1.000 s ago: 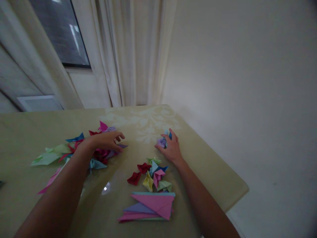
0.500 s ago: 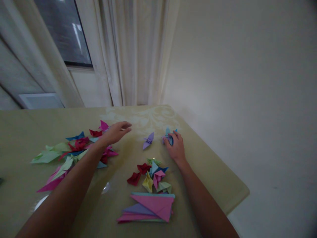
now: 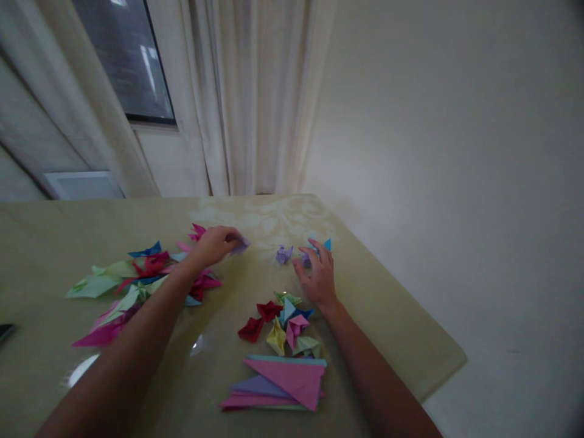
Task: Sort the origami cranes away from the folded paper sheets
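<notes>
My left hand [image 3: 219,243] is closed on a purple origami crane [image 3: 239,244], just above the far middle of the table. Its fingers partly hide the crane. To its right a small purple folded-paper piece [image 3: 283,254] rests on the tabletop. My right hand [image 3: 318,274] has its fingers apart and curved over another purple paper piece [image 3: 305,261], which is partly hidden. Blue folded paper [image 3: 327,244] shows just beyond those fingertips. I cannot tell whether the right fingers touch either piece.
Colourful paper cranes [image 3: 150,264] lie in a heap on the left, partly behind my left forearm. Nearer me is a cluster of small folded pieces [image 3: 276,336], with a stack of folded pink, purple and green paper [image 3: 285,383] in front. A wall [image 3: 433,182] borders the table's right.
My left hand, empty before, now holds a purple crane. The purple piece in the middle sits differently. My right fingers have spread apart from the blue and purple paper.
</notes>
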The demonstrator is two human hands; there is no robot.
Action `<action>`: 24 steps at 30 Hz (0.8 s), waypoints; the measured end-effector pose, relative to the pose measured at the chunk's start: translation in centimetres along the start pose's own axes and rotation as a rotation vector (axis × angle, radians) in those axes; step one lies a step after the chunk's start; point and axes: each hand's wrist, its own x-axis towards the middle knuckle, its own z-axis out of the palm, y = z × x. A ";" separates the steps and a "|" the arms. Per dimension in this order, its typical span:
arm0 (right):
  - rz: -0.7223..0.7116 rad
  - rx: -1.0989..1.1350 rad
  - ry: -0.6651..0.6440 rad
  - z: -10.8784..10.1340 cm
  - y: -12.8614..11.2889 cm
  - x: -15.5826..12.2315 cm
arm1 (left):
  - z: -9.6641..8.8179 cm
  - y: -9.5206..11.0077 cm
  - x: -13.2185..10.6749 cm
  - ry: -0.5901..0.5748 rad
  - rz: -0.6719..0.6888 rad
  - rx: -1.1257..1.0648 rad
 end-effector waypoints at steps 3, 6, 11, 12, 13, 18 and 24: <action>-0.064 0.041 -0.056 -0.2 -0.6 0.1 | 1.9 4.7 -0.2 -0.048 0.215 -0.260; -0.100 0.080 -0.062 -0.5 -0.7 0.2 | 3.5 7.6 -0.5 -0.115 0.376 -0.525; 0.038 0.128 0.119 -1.1 -0.1 0.7 | 2.6 4.2 -0.4 0.064 -0.006 -0.070; 0.072 0.151 0.158 -1.2 0.1 0.8 | 2.1 2.7 -0.6 0.107 -0.078 -0.017; 0.099 0.175 0.185 -1.2 0.3 0.9 | 1.5 1.2 -0.8 0.139 -0.150 0.033; 0.165 0.235 0.177 -0.9 0.9 1.2 | -0.2 -3.8 -1.5 0.024 -0.249 0.157; 0.152 0.235 0.164 -0.5 0.7 0.9 | -0.8 -0.4 -0.5 -0.144 -0.025 -0.007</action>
